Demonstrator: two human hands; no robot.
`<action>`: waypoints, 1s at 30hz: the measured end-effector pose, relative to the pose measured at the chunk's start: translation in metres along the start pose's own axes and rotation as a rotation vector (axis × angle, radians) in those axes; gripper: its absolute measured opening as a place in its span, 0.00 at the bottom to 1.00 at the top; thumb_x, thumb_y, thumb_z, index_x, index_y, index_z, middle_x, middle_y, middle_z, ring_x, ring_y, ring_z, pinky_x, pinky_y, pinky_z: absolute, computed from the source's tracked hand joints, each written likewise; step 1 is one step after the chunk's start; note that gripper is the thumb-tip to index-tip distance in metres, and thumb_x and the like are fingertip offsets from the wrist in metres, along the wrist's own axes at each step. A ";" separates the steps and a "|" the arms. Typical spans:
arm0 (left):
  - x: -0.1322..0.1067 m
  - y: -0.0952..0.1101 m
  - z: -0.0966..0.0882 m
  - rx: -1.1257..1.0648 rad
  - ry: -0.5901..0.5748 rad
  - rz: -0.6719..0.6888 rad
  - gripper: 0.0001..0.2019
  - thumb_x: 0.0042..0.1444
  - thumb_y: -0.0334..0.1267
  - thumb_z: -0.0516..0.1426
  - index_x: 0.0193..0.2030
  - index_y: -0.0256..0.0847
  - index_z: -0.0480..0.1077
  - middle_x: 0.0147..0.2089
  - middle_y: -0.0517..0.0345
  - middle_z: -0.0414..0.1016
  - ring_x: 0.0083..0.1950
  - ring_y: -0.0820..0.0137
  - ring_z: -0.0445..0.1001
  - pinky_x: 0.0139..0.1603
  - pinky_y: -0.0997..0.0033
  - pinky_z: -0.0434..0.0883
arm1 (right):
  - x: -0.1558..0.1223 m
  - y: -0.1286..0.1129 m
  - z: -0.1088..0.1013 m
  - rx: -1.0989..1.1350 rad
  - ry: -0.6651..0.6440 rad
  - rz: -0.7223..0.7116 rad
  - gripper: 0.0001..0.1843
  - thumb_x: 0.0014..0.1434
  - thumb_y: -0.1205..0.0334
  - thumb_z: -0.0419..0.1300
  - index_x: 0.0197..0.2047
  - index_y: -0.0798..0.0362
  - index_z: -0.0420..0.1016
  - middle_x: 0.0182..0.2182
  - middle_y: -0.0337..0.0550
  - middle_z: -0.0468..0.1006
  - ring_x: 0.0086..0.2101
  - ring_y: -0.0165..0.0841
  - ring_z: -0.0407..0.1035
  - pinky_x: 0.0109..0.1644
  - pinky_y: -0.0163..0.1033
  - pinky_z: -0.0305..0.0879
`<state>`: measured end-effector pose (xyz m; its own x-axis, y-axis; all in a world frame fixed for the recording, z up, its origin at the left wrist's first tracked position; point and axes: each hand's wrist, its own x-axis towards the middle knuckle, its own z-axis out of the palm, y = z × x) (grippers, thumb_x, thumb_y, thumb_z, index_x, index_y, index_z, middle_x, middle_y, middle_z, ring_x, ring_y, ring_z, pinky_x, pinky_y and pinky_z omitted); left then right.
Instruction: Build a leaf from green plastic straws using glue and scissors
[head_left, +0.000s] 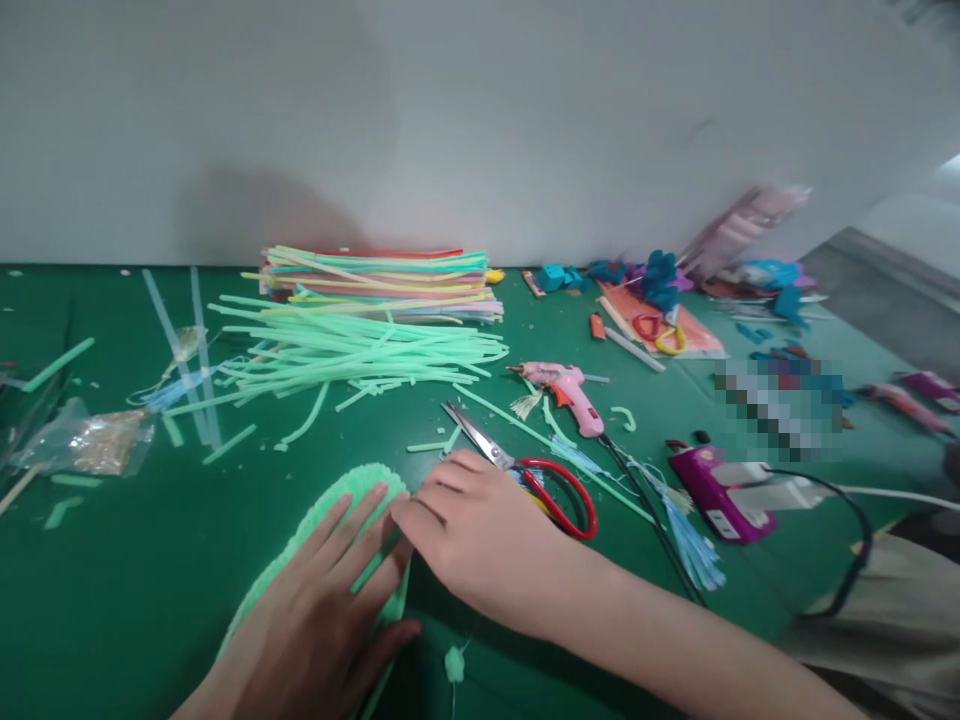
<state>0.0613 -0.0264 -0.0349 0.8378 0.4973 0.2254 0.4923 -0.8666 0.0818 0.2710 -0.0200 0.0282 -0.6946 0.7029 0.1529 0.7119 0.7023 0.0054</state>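
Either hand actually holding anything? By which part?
Nothing gripped. Left hand lies flat on the green straw piece, pressing it to the table; fingertips of the right hand touch its right edge.

I can read no text, brand or number in this view. The purple device [705, 480] on the desk [112, 590], right of centre, carries a small white label [724, 523] with dark marks, too small for me to make out. A patch [780, 405] just beyond it is pixelated. The pink packet [742, 228] at the far right is blurred. The pink glue gun [568, 390] and the green mat [341, 495] near me show nothing legible.
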 end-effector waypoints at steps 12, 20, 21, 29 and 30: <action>-0.002 0.000 0.006 0.023 0.067 0.022 0.20 0.61 0.43 0.56 0.59 0.44 0.69 0.68 0.49 0.66 0.73 0.52 0.55 0.70 0.48 0.52 | -0.019 -0.031 0.022 0.254 0.166 0.187 0.10 0.64 0.70 0.54 0.45 0.56 0.75 0.35 0.47 0.82 0.38 0.37 0.72 0.44 0.42 0.64; -0.001 -0.002 0.009 0.081 0.085 0.061 0.21 0.62 0.44 0.56 0.60 0.42 0.69 0.68 0.46 0.66 0.73 0.50 0.54 0.68 0.48 0.56 | -0.034 -0.025 0.013 0.409 0.144 0.249 0.23 0.68 0.60 0.54 0.63 0.59 0.65 0.52 0.47 0.79 0.56 0.40 0.67 0.68 0.51 0.53; -0.001 -0.001 0.009 0.081 0.090 0.058 0.21 0.62 0.44 0.56 0.60 0.42 0.68 0.69 0.46 0.65 0.73 0.50 0.54 0.68 0.47 0.56 | -0.036 -0.021 0.009 0.420 0.143 0.307 0.25 0.68 0.57 0.55 0.64 0.59 0.64 0.54 0.48 0.78 0.58 0.40 0.65 0.67 0.51 0.55; -0.002 0.000 0.011 0.083 0.087 0.034 0.20 0.62 0.45 0.56 0.59 0.43 0.69 0.71 0.44 0.60 0.74 0.47 0.52 0.65 0.44 0.62 | -0.043 -0.017 0.024 0.402 0.161 0.416 0.20 0.66 0.70 0.51 0.57 0.51 0.73 0.56 0.45 0.74 0.62 0.44 0.57 0.64 0.54 0.63; -0.002 0.001 0.011 0.083 0.087 0.034 0.19 0.62 0.45 0.56 0.58 0.42 0.69 0.71 0.43 0.60 0.74 0.46 0.52 0.65 0.43 0.63 | -0.042 -0.018 0.027 0.404 0.153 0.412 0.20 0.65 0.70 0.51 0.57 0.51 0.74 0.56 0.46 0.73 0.62 0.45 0.56 0.64 0.55 0.63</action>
<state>0.0624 -0.0276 -0.0459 0.8324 0.4592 0.3103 0.4851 -0.8744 -0.0073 0.2847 -0.0594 -0.0053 -0.3257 0.9234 0.2032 0.8031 0.3836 -0.4559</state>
